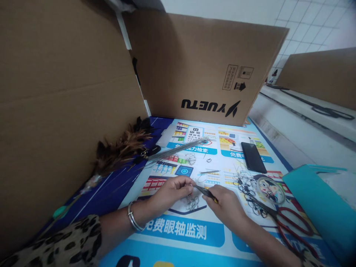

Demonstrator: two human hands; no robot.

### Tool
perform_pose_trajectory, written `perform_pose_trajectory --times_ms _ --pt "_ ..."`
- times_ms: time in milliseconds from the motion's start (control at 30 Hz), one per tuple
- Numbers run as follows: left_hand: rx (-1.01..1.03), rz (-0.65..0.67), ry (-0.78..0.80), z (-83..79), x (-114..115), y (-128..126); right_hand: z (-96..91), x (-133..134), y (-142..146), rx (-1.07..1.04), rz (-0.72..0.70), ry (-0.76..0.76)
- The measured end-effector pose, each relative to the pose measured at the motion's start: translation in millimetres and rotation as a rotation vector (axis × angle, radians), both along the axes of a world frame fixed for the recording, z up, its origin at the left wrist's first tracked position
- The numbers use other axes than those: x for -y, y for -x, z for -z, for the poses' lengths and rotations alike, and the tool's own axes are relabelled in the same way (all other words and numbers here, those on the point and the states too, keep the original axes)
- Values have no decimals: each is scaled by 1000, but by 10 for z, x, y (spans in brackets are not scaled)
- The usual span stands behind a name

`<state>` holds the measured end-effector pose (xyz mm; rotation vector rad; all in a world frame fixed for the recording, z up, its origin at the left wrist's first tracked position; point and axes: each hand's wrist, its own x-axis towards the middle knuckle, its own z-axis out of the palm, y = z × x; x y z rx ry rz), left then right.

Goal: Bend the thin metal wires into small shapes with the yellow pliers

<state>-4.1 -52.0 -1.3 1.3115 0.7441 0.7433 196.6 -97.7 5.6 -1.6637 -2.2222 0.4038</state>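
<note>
My left hand (pixel 178 191) is closed in a pinch, thumb against forefinger, at the tip of the pliers. What sits between its fingertips is too small to make out. My right hand (pixel 226 204) is wrapped around slim-nosed pliers (pixel 205 191) with dark jaws and a bit of yellow on the grip, pointing left to the other hand's fingertips. Below both hands lies a loose heap of thin bent wire pieces (pixel 192 203). Just beyond them a few short straight wires (pixel 210 171) rest on the printed sheet (pixel 183 243).
A bundle of long straight wires (pixel 180 148) lies behind, beside brown feathers (pixel 122 146). To the right are a black phone (pixel 253 157), black wire loops (pixel 247 189), a round clear dish (pixel 282 196), red-handled scissors (pixel 294 218) and a turquoise box (pixel 319 207). Cardboard walls (pixel 205 66) stand behind and left.
</note>
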Motion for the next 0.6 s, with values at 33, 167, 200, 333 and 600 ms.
perform_pose_trajectory --times_ms 33,167,200,333,600 --pt "-11 -1 -5 4 -2 5 1 -1 -1 0 2 0" --pt "-22 -11 -1 15 -9 13 7 -3 0 7 1 -11" --pt "-21 -8 2 14 -9 12 9 -3 1 9 1 -14" --pt "-24 -15 0 -1 -4 4 15 -1 9 16 -6 -14" --pt "-24 -22 2 -3 6 -3 10 -3 17 15 2 -2"
